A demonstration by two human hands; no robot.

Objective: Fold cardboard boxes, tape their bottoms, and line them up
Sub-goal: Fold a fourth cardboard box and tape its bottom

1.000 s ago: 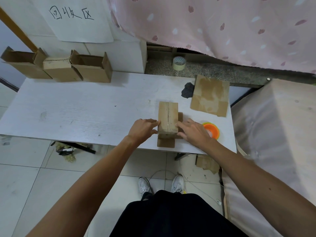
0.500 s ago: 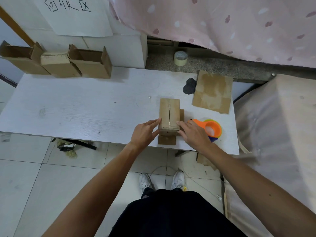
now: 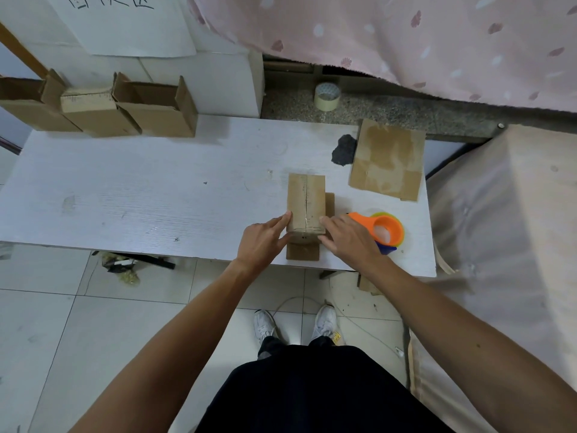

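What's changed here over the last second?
The right hand slid slightly back toward the person, uncovering more of the orange tape dispenser. The left hand straightened its fingers along the box. Box, dispenser and the lined-up boxes stayed put.

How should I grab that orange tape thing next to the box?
Take the orange tape dispenser by its narrow handle, which sticks out left toward the box. Come from the left and above with the right hand, which lies right beside it. The round ring end is wider, so it is probably harder to wrap fingers round.
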